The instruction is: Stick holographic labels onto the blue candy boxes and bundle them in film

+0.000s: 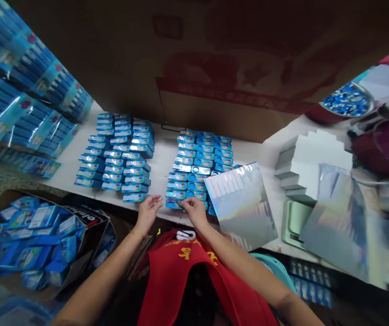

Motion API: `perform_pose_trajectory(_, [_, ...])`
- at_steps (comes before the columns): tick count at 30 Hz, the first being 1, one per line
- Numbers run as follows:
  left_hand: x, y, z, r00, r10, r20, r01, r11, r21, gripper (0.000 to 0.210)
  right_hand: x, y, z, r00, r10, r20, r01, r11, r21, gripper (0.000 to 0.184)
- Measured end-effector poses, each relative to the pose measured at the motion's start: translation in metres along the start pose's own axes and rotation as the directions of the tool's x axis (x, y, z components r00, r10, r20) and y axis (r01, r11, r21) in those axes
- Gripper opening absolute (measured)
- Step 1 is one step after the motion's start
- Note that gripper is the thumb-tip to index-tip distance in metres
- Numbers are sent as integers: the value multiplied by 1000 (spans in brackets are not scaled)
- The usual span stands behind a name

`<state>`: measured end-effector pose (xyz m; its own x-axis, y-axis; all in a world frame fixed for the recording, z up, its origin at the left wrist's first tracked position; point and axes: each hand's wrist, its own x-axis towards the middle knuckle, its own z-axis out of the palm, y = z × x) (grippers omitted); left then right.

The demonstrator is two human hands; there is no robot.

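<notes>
A white worktop (164, 156) runs across the middle of the frame. Left of centre, small blue cartons (133, 172) stand on it in three columns; at the centre, a second three-column group of blue cartons (184, 153) stands apart from them. A silver holographic sheet (248, 213) overlaps that group's lower right corner. Towards the right lie stacked white card pieces (316, 158), a pale green scale (296, 222) and more silver sheets (333, 231). At the top, a large cardboard box (214, 108) meets the worktop along its lower edge.
</notes>
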<state>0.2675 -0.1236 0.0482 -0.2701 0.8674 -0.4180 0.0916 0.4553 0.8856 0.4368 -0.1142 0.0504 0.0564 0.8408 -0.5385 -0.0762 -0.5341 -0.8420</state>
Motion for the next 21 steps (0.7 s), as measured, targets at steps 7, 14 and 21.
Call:
perform_pose_trajectory(7, [-4, 8, -12, 986, -149, 73, 160, 969, -187, 43, -24, -25, 10, 985, -62, 161, 58, 998, 27, 19])
perform_pose_trajectory(14, [-11, 11, -6, 970, -184, 157, 223, 934, -280, 41, -20, -11, 16, 997, 35, 67, -37, 999, 34, 22])
perform_pose_trajectory(21, [0, -15, -2, 995, -75, 65, 83, 988, -131, 33, -9, 8, 23, 999, -31, -33, 27, 993, -113, 19])
